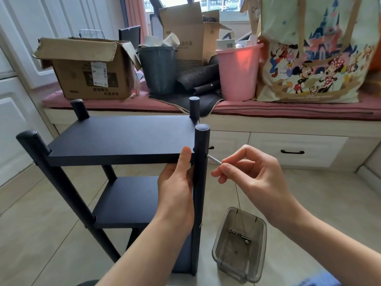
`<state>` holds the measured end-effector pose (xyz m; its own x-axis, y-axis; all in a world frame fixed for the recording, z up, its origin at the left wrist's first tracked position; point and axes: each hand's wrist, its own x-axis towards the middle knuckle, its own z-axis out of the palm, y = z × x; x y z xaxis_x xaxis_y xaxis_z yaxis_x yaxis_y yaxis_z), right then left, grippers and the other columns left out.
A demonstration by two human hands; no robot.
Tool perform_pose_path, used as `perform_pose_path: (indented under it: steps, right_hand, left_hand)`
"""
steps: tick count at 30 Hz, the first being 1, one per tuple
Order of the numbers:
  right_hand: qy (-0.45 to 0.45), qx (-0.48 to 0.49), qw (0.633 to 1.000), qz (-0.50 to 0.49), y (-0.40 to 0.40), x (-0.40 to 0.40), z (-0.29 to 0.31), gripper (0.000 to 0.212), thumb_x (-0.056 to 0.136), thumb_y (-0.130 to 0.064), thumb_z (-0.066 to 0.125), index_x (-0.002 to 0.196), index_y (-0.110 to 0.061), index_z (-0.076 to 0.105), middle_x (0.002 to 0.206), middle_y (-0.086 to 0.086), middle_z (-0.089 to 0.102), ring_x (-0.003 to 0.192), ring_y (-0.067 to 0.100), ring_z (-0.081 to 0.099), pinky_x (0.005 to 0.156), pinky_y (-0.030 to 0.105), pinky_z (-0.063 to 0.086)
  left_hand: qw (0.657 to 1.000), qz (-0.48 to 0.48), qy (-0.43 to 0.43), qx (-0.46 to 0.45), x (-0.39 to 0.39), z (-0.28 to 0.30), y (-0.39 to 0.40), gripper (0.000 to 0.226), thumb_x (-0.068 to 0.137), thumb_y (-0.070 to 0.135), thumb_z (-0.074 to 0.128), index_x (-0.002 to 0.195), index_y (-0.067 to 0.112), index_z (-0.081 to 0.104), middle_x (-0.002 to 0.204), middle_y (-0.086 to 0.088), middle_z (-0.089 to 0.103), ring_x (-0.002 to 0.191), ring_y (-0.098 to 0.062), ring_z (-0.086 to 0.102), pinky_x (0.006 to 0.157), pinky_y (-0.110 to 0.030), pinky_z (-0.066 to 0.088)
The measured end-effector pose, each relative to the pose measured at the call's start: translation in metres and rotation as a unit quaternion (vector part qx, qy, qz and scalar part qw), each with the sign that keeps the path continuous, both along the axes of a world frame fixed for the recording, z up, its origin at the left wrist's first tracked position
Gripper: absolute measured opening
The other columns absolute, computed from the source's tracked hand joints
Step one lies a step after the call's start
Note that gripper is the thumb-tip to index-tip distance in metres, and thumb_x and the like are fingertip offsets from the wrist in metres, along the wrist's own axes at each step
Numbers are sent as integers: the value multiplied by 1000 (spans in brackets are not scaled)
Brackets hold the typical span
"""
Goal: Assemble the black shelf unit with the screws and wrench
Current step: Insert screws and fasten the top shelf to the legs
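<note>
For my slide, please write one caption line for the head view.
Left hand steadies the black wooden shelf unit while right hand turns a thin silver metal wrench in its post.

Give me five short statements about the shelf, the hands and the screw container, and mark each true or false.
1. The left hand grips the top shelf board at its front edge. True.
2. The right hand holds nothing. False: it pinches a silver wrench whose tip is at the front right post.
3. The clear container sits on the top shelf board. False: it stands on the floor, right of the shelf.
4. Small metal parts lie in the clear container. True.
5. The pink bucket stands on the floor. False: it stands on the window seat.
</note>
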<state>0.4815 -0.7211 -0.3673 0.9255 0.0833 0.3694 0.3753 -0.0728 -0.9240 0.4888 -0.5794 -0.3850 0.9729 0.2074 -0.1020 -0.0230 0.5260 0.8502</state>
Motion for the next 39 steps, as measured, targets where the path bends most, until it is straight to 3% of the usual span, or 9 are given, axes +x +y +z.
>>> perform_pose_path:
  steps: [6,11,17,24,29,35,39]
  right_hand:
    - [-1,-1,1000,10,0,0,-1,11,89,1,66,81,-4,60,76,7,76,66,19,70,70,26,57]
    - [-6,-7,1000,19,0,0,-1,9,88,1,67,83,-3,61,75,8,76,65,19,70,69,24,56]
    - [-21,-8,1000,21,5,3,-1,9,87,3,68,84,0,60,75,7,76,67,19,71,67,20,54]
    - [-44,-19,999,15,14,10,-2,15,86,1,70,81,-11,63,76,3,76,68,14,73,67,17,53]
    - [-48,-21,999,13,17,16,-3,14,89,-3,68,84,-15,62,77,3,76,68,17,71,70,21,53]
    - [-52,-33,998,8,17,17,-3,14,89,-4,69,84,-16,62,77,2,76,68,18,71,73,29,57]
    - [-51,-40,998,8,16,17,-2,15,87,-3,71,84,-14,62,77,2,76,66,18,70,70,25,54]
  left_hand:
    - [1000,-1,8,-4,-1,0,-1,49,76,50,65,107,13,72,101,-5,77,101,-24,72,89,-34,52]
    - [1000,-1,8,-4,-2,-1,-1,37,79,50,64,96,18,74,96,-2,78,96,-21,73,78,-29,51]
    - [1000,29,-2,-13,-4,0,-4,44,75,51,66,102,18,73,97,0,78,91,-17,74,68,-20,53]
    - [998,65,-14,-17,-4,-5,-11,19,89,34,68,99,17,71,94,0,78,91,-16,74,72,-19,53]
    - [998,54,-29,-27,-4,-7,-10,35,82,38,67,108,15,71,101,-3,77,98,-19,73,76,-22,55]
    - [999,27,-28,-23,-3,-7,-9,20,94,33,61,102,18,72,101,-4,77,97,-19,73,89,-36,56]
    - [999,21,-26,-20,-4,-6,-10,20,96,33,59,103,19,72,101,-4,77,96,-19,73,93,-40,56]
